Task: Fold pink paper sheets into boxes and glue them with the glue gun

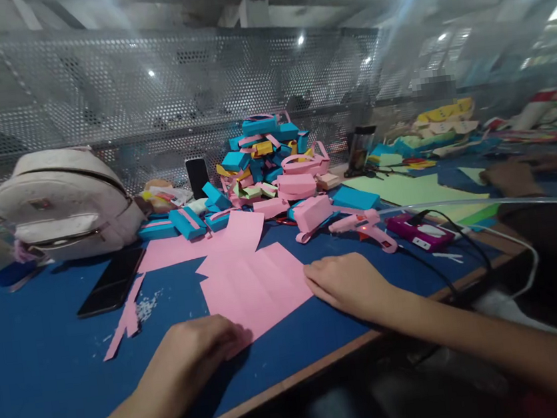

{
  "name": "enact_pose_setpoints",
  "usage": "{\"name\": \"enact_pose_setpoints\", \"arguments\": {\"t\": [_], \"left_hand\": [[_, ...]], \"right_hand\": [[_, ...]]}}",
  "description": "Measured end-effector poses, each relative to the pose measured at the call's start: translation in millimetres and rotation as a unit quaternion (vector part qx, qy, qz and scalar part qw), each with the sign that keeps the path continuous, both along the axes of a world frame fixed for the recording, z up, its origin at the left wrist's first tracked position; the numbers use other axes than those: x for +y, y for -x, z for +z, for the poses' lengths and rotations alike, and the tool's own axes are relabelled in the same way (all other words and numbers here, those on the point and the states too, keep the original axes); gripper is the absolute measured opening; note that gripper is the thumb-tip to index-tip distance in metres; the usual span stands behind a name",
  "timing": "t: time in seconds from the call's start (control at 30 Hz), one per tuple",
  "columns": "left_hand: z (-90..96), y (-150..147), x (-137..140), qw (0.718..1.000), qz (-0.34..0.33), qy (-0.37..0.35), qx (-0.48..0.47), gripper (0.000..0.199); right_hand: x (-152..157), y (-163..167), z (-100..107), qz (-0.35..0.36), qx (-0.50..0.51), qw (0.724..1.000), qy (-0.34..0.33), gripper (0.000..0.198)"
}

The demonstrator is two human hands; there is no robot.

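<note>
A creased pink paper sheet (258, 292) lies on the blue tabletop in front of me. My left hand (198, 345) is closed at its near left corner, the fingertips partly hidden beneath the knuckles. At the right edge, my right hand (347, 285) pinches the same sheet with its fingers together. More pink paper (238, 233) lies just beyond, overlapped by this sheet. To the right of my right hand rests a pink glue gun (367, 227), beside a purple power strip (422, 231).
A large pile of blue and pink folded paper boxes (262, 127) rises at the back. Leftward are a black phone (113, 281), pink paper strips (130, 316) and a white backpack (67, 206). Cables cross the right side, near another person's hand (511, 177). The table edge (298, 381) is close.
</note>
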State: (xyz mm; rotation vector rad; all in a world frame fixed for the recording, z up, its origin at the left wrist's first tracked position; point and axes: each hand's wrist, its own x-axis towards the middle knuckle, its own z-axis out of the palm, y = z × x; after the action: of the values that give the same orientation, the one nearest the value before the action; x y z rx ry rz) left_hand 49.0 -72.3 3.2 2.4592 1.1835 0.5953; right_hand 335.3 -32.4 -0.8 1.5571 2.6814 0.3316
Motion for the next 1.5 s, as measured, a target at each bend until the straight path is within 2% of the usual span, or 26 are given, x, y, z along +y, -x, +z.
{"name": "enact_pose_setpoints", "arguments": {"t": [0.1, 0.17, 0.3, 0.47, 0.7, 0.77, 0.83, 0.93, 0.97, 1.03, 1.1, 1.23, 1.33, 1.43, 1.5], "left_hand": [[1.6, 9.5, 7.7, 0.995, 0.002, 0.093, -0.023, 0.022], [1.7, 12.2, 8.4, 0.993, -0.033, 0.105, -0.037, 0.021], [-2.0, 10.9, 3.6, 0.991, -0.085, 0.099, -0.032, 0.014], [-9.2, 10.0, 1.5, 0.993, -0.088, 0.078, 0.013, 0.016], [-16.3, 2.9, -1.2, 0.991, -0.085, 0.014, 0.107, 0.019], [-8.1, 7.3, 0.6, 0.987, -0.084, -0.016, 0.135, 0.024], [9.3, 19.8, 6.3, 0.984, -0.068, -0.074, 0.149, 0.028], [46.1, 49.1, 20.1, 0.974, 0.015, -0.117, 0.194, 0.022], [57.6, 59.3, 24.9, 0.965, 0.068, -0.124, 0.220, 0.022], [74.0, 77.3, 33.1, 0.951, 0.122, -0.084, 0.270, 0.024], [79.3, 91.7, 39.4, 0.947, 0.155, -0.057, 0.274, 0.029], [70.8, 112.7, 50.9, 0.953, 0.138, -0.044, 0.266, 0.030], [64.2, 111.7, 53.9, 0.952, 0.146, -0.043, 0.264, 0.030], [52.7, 83.3, 41.2, 0.954, 0.130, -0.114, 0.243, 0.029], [37.9, 52.2, 25.2, 0.963, 0.056, -0.147, 0.217, 0.025]], "right_hand": [[-4.9, 7.4, -2.0, 0.082, 0.062, 0.995, 0.014, 0.023], [-7.1, 12.1, -3.4, 0.128, 0.093, 0.987, 0.023, 0.024], [-6.8, 20.3, -5.9, 0.169, 0.121, 0.978, 0.029, 0.025], [-3.1, 24.4, -9.8, 0.176, 0.121, 0.977, 0.009, 0.027], [-3.4, 21.8, -14.2, 0.169, 0.121, 0.978, 0.005, 0.025], [-3.5, 20.0, -15.1, 0.167, 0.124, 0.978, 0.004, 0.024], [-3.3, 17.7, -15.1, 0.163, 0.128, 0.978, 0.000, 0.024], [-2.3, 14.2, -13.7, 0.160, 0.139, 0.977, -0.006, 0.024], [-1.9, 13.3, -13.2, 0.159, 0.142, 0.977, -0.008, 0.024], [-1.0, 12.3, -12.9, 0.158, 0.145, 0.977, -0.016, 0.024], [0.0, 12.2, -13.6, 0.156, 0.146, 0.977, -0.025, 0.023], [2.8, 12.3, -14.6, 0.153, 0.145, 0.977, -0.033, 0.022], [5.3, 10.2, -10.3, 0.178, 0.130, 0.975, -0.028, 0.021], [5.8, 8.1, -2.8, 0.228, 0.087, 0.970, -0.010, 0.015], [4.5, 8.4, 0.4, 0.246, 0.065, 0.967, 0.004, 0.011]]}}
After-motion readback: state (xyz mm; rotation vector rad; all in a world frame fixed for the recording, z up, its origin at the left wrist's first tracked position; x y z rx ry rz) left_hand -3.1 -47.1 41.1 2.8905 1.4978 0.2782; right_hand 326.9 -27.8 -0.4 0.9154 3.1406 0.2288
